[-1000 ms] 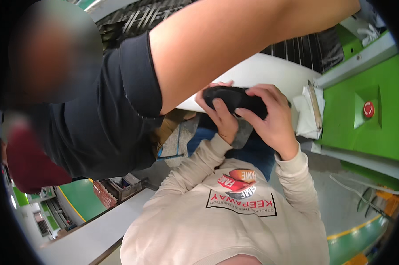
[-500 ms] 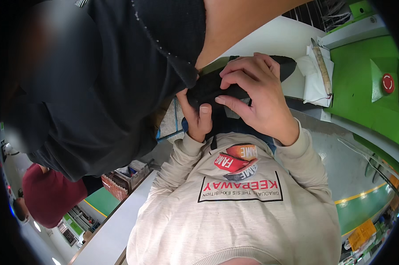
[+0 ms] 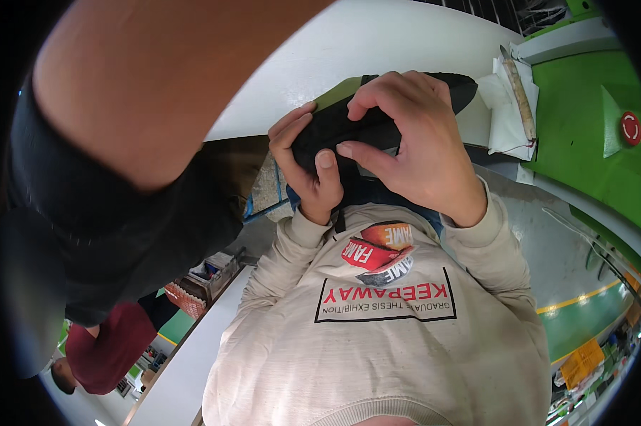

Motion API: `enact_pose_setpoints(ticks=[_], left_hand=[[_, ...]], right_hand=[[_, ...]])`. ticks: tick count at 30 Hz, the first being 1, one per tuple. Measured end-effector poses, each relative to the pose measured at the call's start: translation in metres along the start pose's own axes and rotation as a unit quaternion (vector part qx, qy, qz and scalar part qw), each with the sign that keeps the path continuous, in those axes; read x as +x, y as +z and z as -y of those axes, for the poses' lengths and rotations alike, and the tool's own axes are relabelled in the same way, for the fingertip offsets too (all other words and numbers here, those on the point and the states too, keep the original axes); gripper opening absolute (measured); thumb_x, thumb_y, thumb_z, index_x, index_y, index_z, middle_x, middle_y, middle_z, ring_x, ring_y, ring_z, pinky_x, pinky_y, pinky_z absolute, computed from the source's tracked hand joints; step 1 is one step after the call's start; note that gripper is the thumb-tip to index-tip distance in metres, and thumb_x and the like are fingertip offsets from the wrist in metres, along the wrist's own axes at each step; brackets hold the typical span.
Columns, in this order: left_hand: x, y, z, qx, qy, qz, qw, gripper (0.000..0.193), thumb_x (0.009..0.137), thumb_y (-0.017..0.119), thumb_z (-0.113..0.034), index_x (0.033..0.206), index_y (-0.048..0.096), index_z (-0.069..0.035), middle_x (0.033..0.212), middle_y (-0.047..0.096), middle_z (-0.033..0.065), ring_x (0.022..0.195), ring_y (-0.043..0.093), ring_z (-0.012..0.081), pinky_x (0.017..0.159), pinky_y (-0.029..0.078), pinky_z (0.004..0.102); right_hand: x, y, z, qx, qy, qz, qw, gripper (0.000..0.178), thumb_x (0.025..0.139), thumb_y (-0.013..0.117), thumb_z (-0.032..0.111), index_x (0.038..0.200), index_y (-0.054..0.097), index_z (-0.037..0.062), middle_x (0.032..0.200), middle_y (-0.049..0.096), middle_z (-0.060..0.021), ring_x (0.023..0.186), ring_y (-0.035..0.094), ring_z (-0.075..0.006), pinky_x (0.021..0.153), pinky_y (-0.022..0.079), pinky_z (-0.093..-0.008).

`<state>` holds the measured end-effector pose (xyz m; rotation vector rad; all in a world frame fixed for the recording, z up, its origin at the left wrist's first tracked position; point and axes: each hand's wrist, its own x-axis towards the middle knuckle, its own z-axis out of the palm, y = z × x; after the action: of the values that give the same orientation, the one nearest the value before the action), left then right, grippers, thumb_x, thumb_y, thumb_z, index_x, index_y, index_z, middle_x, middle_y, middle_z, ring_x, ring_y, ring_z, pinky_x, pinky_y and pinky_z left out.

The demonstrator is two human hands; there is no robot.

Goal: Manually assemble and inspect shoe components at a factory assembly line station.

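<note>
Between my hands, in front of my chest, is a black and olive-green shoe upper [image 3: 335,126], its dark rounded end pointing right. My left hand [image 3: 308,160] wraps round its left end, fingers on the far side and thumb on the near side. My right hand [image 3: 423,138] is curled over the right part; its fingers bend onto the dark material and the thumb rests at the near edge. Part of the upper is hidden under this hand.
A white table [image 3: 377,42] lies beyond my hands. At the right, a wooden-handled pointed tool [image 3: 519,96] lies on white sheets beside a green machine [image 3: 583,113] with a red stop button [image 3: 630,128]. Another person's arm [image 3: 157,78] reaches across from the left.
The other person's arm and dark sleeve have shifted left and nearer, uncovering more of the table and my left hand. My hands keep hold of the shoe upper, nearly unmoved.
</note>
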<state>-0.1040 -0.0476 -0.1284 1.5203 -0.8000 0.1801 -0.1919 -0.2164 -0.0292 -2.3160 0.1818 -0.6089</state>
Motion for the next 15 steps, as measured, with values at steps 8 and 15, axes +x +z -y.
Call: enact_pose_setpoints(ticks=[8, 15], left_hand=[[0.009, 0.002, 0.003, 0.050, 0.026, 0.004, 0.998, 0.048, 0.115, 0.053, -0.035, 0.141, 0.054, 0.005, 0.139, 0.064, 0.0254, 0.128, 0.062, 0.0324, 0.113, 0.049, 0.0448], [0.017, -0.005, 0.000, 0.038, 0.043, 0.035, 0.998, 0.043, 0.116, 0.054, -0.030, 0.138, 0.061, 0.006, 0.145, 0.063, 0.0252, 0.133, 0.062, 0.0337, 0.118, 0.046, 0.0453]], right_hand=[[0.002, 0.005, -0.004, -0.001, 0.019, -0.012, 1.000, 0.039, 0.073, 0.095, 0.025, 0.095, 0.065, 0.0137, 0.098, 0.068, -0.0025, 0.102, 0.065, -0.0292, 0.102, 0.044, -0.0428], [-0.009, -0.033, -0.056, 0.017, -0.003, -0.037, 0.999, 0.032, 0.078, 0.096, 0.021, 0.098, 0.074, 0.0101, 0.119, 0.076, -0.0045, 0.116, 0.070, -0.0315, 0.106, 0.050, -0.0429]])
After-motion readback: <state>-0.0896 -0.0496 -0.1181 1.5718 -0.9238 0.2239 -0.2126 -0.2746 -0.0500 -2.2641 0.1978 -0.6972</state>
